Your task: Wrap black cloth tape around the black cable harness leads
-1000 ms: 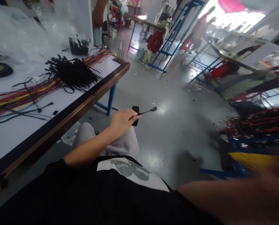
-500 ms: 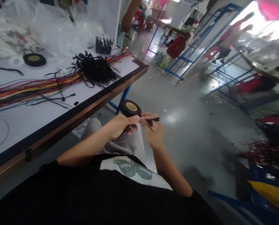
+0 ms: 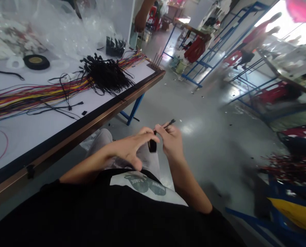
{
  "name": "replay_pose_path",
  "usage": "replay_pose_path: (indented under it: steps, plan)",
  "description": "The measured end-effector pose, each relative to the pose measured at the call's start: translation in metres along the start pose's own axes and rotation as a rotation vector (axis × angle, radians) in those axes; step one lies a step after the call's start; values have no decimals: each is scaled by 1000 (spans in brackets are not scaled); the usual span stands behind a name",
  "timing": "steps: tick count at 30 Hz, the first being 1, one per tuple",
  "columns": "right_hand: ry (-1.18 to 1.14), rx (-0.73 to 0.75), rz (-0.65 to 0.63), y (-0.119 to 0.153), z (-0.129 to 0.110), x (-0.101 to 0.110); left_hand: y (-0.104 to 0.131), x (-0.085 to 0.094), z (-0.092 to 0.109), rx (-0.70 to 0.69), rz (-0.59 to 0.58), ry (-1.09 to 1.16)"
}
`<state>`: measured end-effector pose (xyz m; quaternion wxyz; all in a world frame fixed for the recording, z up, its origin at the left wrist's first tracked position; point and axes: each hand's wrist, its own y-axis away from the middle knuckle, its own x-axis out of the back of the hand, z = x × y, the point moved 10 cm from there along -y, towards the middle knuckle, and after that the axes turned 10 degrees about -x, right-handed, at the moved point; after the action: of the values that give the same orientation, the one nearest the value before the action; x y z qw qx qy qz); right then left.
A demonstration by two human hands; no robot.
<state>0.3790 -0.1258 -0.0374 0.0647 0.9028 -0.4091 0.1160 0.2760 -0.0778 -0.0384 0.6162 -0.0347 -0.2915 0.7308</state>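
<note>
My right hand [image 3: 172,142] pinches a thin black cable between thumb and fingers. The cable's connector end [image 3: 171,122] sticks out past the fingertips, up and to the right. Just below the pinch hangs a roll of black tape [image 3: 153,145], turned nearly edge-on. My left hand [image 3: 131,147] is open beside the roll, its thumb spread wide from the fingers. The left fingertips reach in front of the roll's upper part; whether they touch it I cannot tell. Both hands are above my lap, off the table's edge.
On the table [image 3: 52,132] to the left lie a bundle of coloured wires [image 3: 39,94], a heap of black cables [image 3: 105,75], another black tape roll [image 3: 36,62] and clear plastic bags [image 3: 55,31]. A person's hand [image 3: 140,24] shows behind the table. Red-brown wires [image 3: 291,168] lie at right.
The tape roll has swung from above the hands to below them and turned edge-on. My left hand has gone from a pinch to spread fingers. The connector end tilts up more.
</note>
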Motion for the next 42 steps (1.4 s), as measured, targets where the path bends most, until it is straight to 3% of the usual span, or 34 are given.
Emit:
replay_pose_path:
  steps: [3, 4, 6, 8, 11, 14, 16, 19, 22, 26, 28, 30, 31, 36, 39, 42]
  plan:
    - [114, 188, 38, 7, -20, -1, 7, 37, -25, 166, 399, -241]
    - [113, 210, 61, 8, -21, -1, 7, 41, -27, 165, 465, -306]
    - [95, 180, 64, 7, -17, -5, 2, 38, -26, 107, 488, -390]
    - [106, 113, -30, 5, -9, -19, -1, 35, -23, 56, 492, -432]
    - [163, 96, -75, 3, -7, -29, 3, 38, -20, 55, 566, -412]
    - [243, 199, 91, 4, -18, -15, 14, 48, -27, 165, 692, -186]
    - [294, 277, 143, 8, -25, -10, 21, 47, -44, 313, 715, 110]
    - [337, 360, 65, 12, -31, -18, 15, 23, -56, 455, 516, 617]
    - [291, 339, 3, 11, -29, -26, 12, 14, -53, 470, 417, 852]
    - [-24, 51, -3, -6, -1, -26, 17, 40, -35, 276, 519, 588]
    - [-115, -35, -53, -11, 5, -32, 16, 46, -11, 117, 411, 351]
    - [-59, -1, -87, -13, -4, -36, 14, 38, 4, 31, 218, 168]
    - [-3, 57, -94, -12, -13, -37, 15, 39, 3, 42, 191, 90]
    - [172, 393, -78, 3, -51, -42, 32, 73, -21, 287, 540, -277]
    - [173, 297, -86, 0, -36, -48, 28, 68, -21, 256, 553, -347]
    - [234, 176, -158, -4, -17, -61, 35, 71, -20, 278, 655, -356]
